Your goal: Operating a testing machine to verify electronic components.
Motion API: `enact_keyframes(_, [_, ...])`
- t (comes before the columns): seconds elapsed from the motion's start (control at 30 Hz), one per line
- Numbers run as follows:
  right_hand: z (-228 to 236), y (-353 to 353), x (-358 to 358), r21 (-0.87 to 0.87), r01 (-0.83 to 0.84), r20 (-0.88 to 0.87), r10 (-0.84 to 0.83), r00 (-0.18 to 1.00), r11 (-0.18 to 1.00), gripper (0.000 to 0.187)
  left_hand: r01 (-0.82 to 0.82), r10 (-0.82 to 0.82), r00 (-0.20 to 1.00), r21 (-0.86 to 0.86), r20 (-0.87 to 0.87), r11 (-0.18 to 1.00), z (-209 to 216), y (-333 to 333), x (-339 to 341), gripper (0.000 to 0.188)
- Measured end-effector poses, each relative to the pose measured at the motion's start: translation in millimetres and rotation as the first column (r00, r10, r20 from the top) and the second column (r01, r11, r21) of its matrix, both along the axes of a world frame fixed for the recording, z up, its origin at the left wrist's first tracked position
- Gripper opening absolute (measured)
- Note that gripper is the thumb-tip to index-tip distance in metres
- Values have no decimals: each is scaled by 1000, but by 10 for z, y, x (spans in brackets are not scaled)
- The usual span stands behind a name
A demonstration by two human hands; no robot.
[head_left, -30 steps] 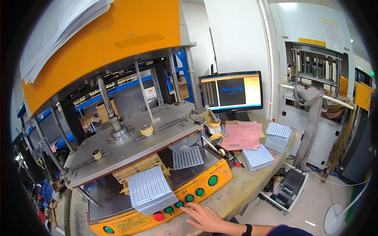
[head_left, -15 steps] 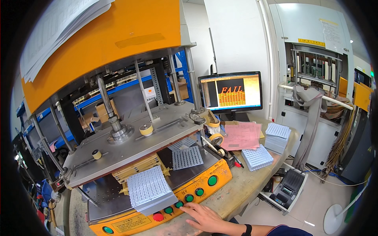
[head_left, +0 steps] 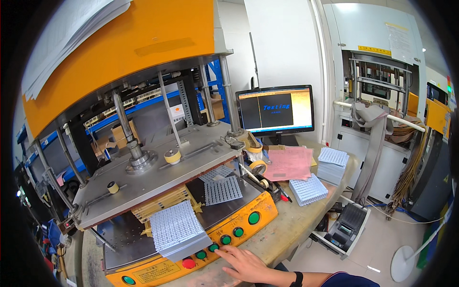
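My right hand (head_left: 245, 264) comes in from the lower edge with its fingers stretched out and nothing held. Its index fingertip rests at a green push button (head_left: 213, 248) on the orange front panel (head_left: 158, 274) of a press. Left of it, a thick stack of pale grid-patterned panels (head_left: 176, 224) sits partly over the row of buttons. A loose panel of the same kind (head_left: 223, 191) lies on the dark press bed, and another (head_left: 216, 173) lies partly beneath the steel plate (head_left: 158, 177). A red button (head_left: 189, 263) is below the stack. My left hand is out of view.
A monitor (head_left: 276, 110) shows a dark window with blue lettering. On the table to the right are pink sheets (head_left: 288, 163), two panel stacks (head_left: 308, 190) (head_left: 332, 165), tape rolls (head_left: 258, 168) and a red-tipped pen (head_left: 285, 198). A black printer (head_left: 345, 228) stands lower right.
The monitor has switched from a yellow-red grid with red lettering to a dark window with blue lettering. My right hand stays at the green button; the whole view has shifted slightly.
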State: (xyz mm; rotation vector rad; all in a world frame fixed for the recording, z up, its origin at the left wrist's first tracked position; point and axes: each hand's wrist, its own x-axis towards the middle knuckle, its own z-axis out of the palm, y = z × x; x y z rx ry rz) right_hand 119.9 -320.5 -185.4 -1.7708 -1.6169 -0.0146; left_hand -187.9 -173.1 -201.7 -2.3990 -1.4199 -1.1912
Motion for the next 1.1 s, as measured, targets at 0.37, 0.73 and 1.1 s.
enact_keyframes(0.37, [10,-14,-4,-8,-13,-15,13,1000,1000,55,2,-2,1000,-28,10,1000,-55,35,-27,28])
enact_keyframes(0.73, [24,-10,-10,-15,-16,-17,16,1000,1000,54,-1,1,1000,-27,-3,1000,-61,37,-33,28])
enact_keyframes(1.1, [10,2,5,-13,-13,-5,13,1000,1000,54,0,0,1000,-2,-1,1000,-53,36,-13,27])
